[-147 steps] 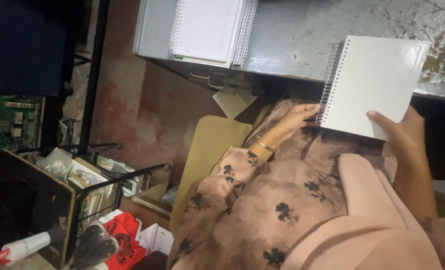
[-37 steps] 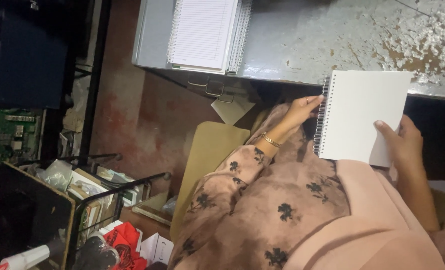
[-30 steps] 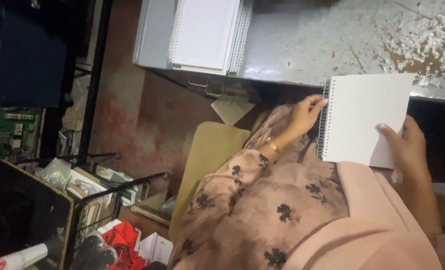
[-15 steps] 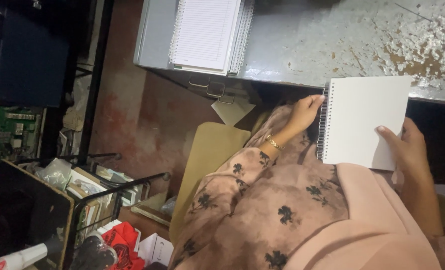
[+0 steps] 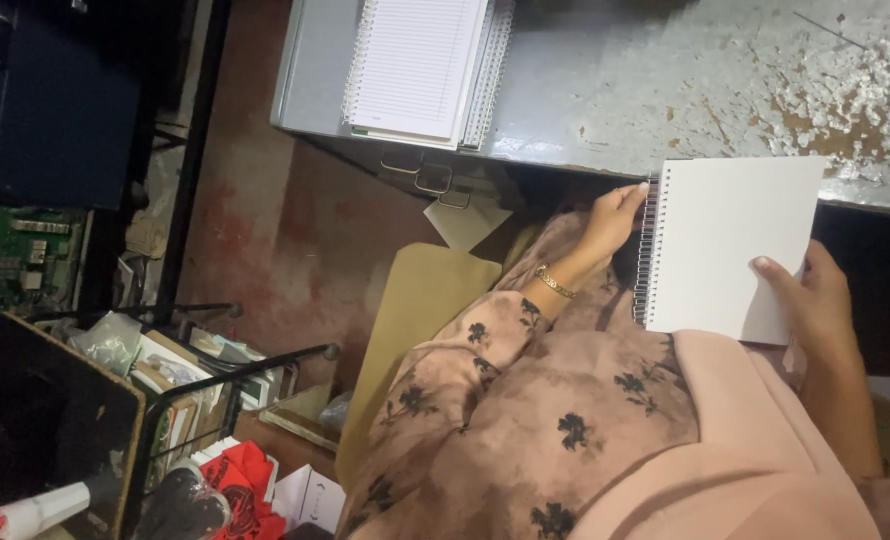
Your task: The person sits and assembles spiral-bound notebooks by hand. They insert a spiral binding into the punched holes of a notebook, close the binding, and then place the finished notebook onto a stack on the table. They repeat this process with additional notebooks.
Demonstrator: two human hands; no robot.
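While a floral pink sleeve fills the foreground, a person holds a white spiral notebook over the lap, just below the bench edge. Left hand, a gold bracelet at its wrist, pinches the wire binding; right hand grips the opposite edge, thumb on the blank cover. Farther off, a stack of lined spiral pads lies on the worn grey bench beside white paper scraps.

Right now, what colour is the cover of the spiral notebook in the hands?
Plain white, on the spiral notebook; the head view, the only one, shows it.
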